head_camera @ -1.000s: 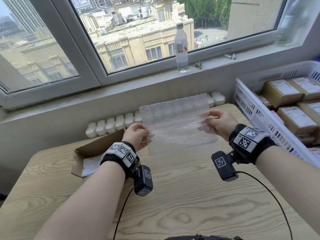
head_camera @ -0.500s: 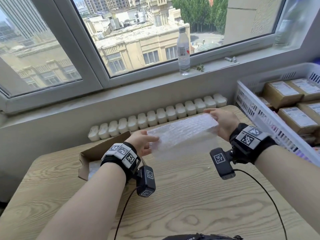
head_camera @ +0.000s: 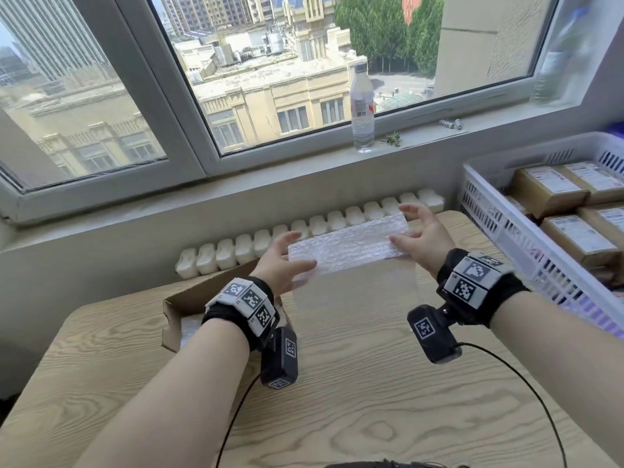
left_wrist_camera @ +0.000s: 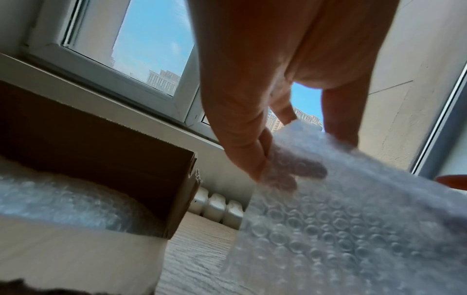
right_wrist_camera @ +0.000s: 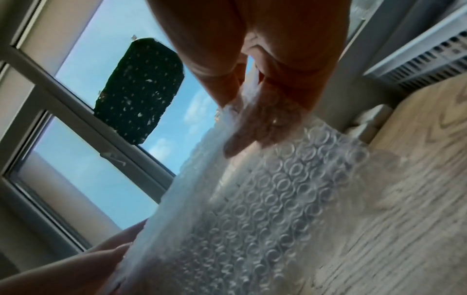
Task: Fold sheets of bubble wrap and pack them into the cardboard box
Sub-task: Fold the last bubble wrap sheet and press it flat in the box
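Note:
A clear bubble wrap sheet (head_camera: 347, 248) is folded over into a band in the air above the wooden table (head_camera: 371, 400), and a thin layer of it hangs down to the tabletop. My left hand (head_camera: 280, 265) pinches its left end, thumb on one face and fingers spread on the other. My right hand (head_camera: 417, 239) pinches the right end the same way. The left wrist view shows my left hand (left_wrist_camera: 240, 119) on the bubble wrap (left_wrist_camera: 341, 209) beside the open cardboard box (left_wrist_camera: 126, 143), which holds more wrap (left_wrist_camera: 63, 199). In the head view the box (head_camera: 189, 305) lies behind my left wrist.
A white plastic basket (head_camera: 499, 231) with brown labelled parcels (head_camera: 574, 238) stands along the table's right side. White radiator ribs (head_camera: 304, 231) run behind the far table edge. A water bottle (head_camera: 362, 106) stands on the windowsill. Cables trail from both wrist cameras.
The sheet, held upright and spread a second ago, has had its top folded over. Both hands have moved away from me toward the window, and their fingers have spread.

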### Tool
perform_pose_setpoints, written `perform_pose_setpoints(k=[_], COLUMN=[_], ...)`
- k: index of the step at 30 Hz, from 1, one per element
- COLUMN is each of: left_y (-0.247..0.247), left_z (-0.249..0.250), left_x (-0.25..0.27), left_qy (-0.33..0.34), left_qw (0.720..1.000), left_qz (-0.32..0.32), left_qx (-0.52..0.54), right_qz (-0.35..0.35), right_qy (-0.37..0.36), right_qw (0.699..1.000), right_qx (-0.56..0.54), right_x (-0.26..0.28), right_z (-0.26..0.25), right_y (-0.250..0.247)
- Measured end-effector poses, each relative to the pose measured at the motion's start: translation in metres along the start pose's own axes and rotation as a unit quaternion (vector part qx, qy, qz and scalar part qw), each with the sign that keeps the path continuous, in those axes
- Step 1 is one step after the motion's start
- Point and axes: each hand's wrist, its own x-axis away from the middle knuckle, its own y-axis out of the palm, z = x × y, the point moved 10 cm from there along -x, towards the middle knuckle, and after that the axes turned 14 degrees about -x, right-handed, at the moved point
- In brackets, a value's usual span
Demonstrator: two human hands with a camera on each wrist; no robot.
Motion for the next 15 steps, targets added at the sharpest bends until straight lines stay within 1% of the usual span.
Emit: perform_pose_setpoints(k=[1, 3, 6, 7, 9, 11, 13, 15], left_y=[0.002, 0.0, -0.003, -0.002, -0.001, 0.0, -0.001, -0.005], left_z=[0.004, 0.009, 0.011, 0.012, 0.012, 0.017, 0.022, 0.024], left_x=[0.002, 0.004, 0.005, 0.006, 0.006, 0.008, 0.011, 0.012], left_qy=[0.013, 0.035, 0.03, 0.028, 0.029, 0.045, 0.056, 0.052], left_qw=[0.999, 0.991, 0.968, 0.96, 0.948, 0.934, 0.922, 0.922], left_qz=[-0.011, -0.002, 0.021, 0.023, 0.024, 0.037, 0.058, 0.079], left_qx=[-0.037, -0.13, -0.25, -0.278, -0.315, -0.353, -0.378, -0.375], right_qz=[-0.006, -0.029, -0.057, -0.071, -0.097, -0.112, -0.103, -0.084], right_qy=[-0.008, -0.005, 0.027, 0.037, 0.045, 0.049, 0.017, -0.015], right_qw=[1.0, 0.999, 0.998, 0.996, 0.988, 0.982, 0.974, 0.955], right_qx=[0.008, 0.014, 0.02, 0.042, 0.115, 0.141, 0.201, 0.285], right_x=[0.001, 0.003, 0.004, 0.006, 0.009, 0.011, 0.01, 0.01], right_z=[-0.004, -0.007, -0.002, -0.002, -0.004, -0.006, -0.014, -0.021], right_y=[0.003, 0.01, 0.015, 0.017, 0.022, 0.026, 0.027, 0.027])
